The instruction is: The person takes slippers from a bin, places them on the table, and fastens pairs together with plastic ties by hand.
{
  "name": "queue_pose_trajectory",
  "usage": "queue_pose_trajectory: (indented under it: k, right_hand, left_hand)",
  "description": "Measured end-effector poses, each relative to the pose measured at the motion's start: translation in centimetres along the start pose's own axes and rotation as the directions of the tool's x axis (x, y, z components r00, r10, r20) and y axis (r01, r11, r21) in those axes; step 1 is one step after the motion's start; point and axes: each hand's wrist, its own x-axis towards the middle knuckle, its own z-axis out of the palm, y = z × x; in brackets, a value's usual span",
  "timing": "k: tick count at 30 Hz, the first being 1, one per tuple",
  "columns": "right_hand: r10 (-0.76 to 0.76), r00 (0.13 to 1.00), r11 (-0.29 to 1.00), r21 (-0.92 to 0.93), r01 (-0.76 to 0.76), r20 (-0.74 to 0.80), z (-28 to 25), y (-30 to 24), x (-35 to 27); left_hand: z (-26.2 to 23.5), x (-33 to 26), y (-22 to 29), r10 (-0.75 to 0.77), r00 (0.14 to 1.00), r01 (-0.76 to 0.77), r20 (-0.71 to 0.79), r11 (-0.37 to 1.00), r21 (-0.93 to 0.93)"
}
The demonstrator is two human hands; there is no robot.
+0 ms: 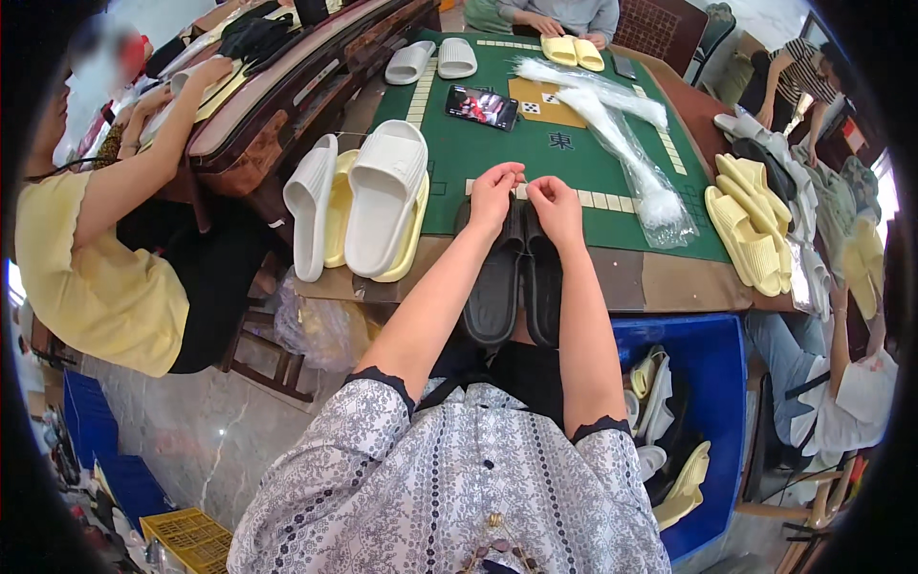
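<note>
We find the left hand [490,203] with thumb and fingertips drawn together, and the right hand [557,209] just beside it, likewise closed at the tips; whether either pinches something thin, we cannot tell. At left, pale grey slippers [387,196] and yellow slippers [339,206] stand near the table's brown edge [612,277]. We note bare green mat [435,148] between these and the left hand, and more right of the right hand, before a clear plastic bundle [660,206]. A blue bin [717,411] sits below the edge at right. The black slippers [492,301] lie between the forearms, side by side, overhanging the near edge, smooth and dark.
</note>
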Motion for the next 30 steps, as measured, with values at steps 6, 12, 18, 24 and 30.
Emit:
queue_pose_trajectory:
  k: [6, 12, 18, 24, 30]
  right_hand:
    - [0.002, 1.0, 1.0, 0.03, -0.001, -0.029, 0.11, -0.26, -0.38]
    - [-0.003, 0.998, 1.0, 0.026, 0.004, -0.056, 0.21, -0.41, -0.57]
    - [-0.018, 0.997, 0.999, 0.042, 0.021, -0.069, 0.25, 0.02, -0.37]
    - [-0.008, 0.999, 1.0, 0.006, 0.008, -0.048, 0.19, -0.17, -0.53]
    - [-0.022, 0.998, 1.0, 0.01, 0.023, -0.062, 0.18, 0.11, -0.41]
  left_hand:
    - [0.12, -0.33, 0.28, 0.02, 1.0, -0.02, -0.003, 1.0, -0.002]
    - [0.24, -0.42, 0.32, 0.021, 0.999, -0.02, -0.035, 1.0, 0.017]
    - [0.29, -0.26, 0.07, 0.04, 0.998, -0.038, -0.044, 0.999, 0.038]
    - [0.12, -0.35, 0.11, 0.02, 0.999, -0.013, -0.047, 0.99, 0.143]
    - [0.22, -0.2, -0.27, 0.039, 0.999, -0.035, -0.032, 0.992, 0.121]
